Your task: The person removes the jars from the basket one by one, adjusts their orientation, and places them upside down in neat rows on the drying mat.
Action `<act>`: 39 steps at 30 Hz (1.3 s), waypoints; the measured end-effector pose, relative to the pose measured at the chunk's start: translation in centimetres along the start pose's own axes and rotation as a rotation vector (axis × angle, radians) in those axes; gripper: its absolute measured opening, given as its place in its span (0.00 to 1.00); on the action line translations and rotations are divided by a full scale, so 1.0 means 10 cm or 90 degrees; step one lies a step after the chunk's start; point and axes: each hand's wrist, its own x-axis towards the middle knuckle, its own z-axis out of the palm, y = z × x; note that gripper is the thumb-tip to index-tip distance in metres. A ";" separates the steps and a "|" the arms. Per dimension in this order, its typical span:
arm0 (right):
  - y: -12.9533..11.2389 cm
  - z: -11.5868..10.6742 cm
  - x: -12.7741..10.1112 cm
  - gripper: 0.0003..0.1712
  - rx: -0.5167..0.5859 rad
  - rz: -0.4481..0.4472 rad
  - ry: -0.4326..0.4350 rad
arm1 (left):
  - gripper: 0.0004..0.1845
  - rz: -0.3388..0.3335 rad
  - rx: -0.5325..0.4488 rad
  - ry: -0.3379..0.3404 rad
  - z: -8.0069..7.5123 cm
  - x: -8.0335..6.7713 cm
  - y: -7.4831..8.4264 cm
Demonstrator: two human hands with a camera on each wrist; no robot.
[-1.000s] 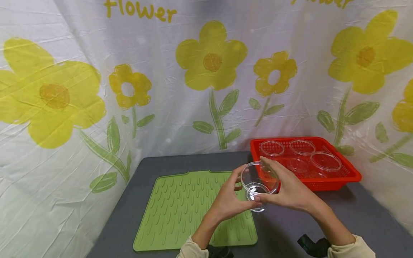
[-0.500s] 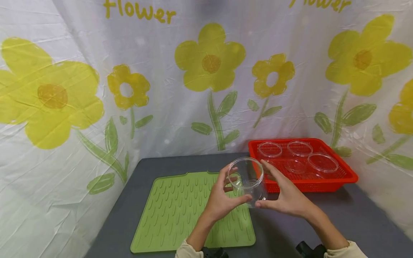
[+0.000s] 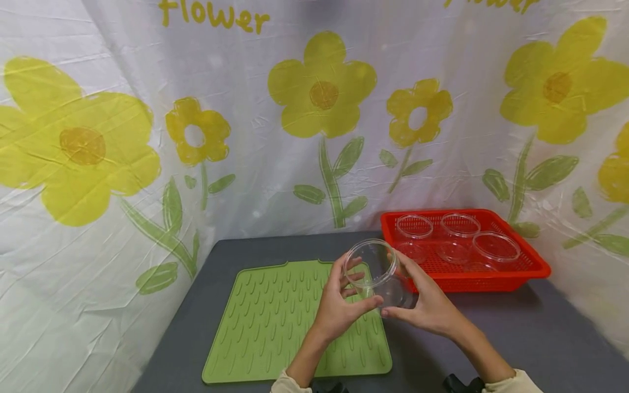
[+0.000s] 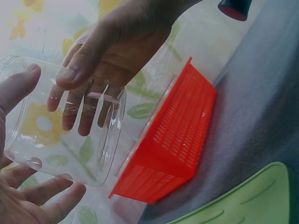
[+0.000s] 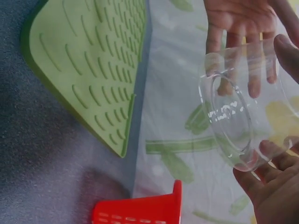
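Note:
Above the right edge of the green mat [image 3: 295, 322], a clear, see-through jar [image 3: 374, 261] is held tilted in the air, its round rim leaning to the left. My left hand [image 3: 336, 305] grips it near the rim, thumb on the near side and fingers spread behind the wall. Toward the base, my right hand [image 3: 427, 297] holds the other side with thumb and fingers. In the right wrist view, the jar's round base [image 5: 229, 112] carries raised markings too small to read. Nothing is visible inside the jar.
A red perforated basket [image 3: 516, 281] stands at the back right of the dark grey table [image 3: 442, 338]. Several similar clear jars [image 3: 496, 248] stand in it. Behind the table hangs a white curtain [image 3: 255, 180] printed with yellow flowers.
The jar has moved left and tipped further, its rim swinging left. Both hands have shifted their hold around it; the right hand has moved left with the jar. Basket and mat stay put.

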 end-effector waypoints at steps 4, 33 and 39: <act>0.01 0.01 0.00 0.63 0.010 -0.004 0.005 | 0.54 0.003 -0.005 -0.003 0.01 -0.02 -0.01; 0.03 0.06 -0.10 0.63 -0.109 -0.008 -0.060 | 0.54 0.042 0.198 -0.051 -0.12 0.04 0.14; 0.03 0.06 -0.09 0.64 -0.129 -0.024 -0.073 | 0.45 0.087 0.336 -0.063 -0.12 0.04 0.17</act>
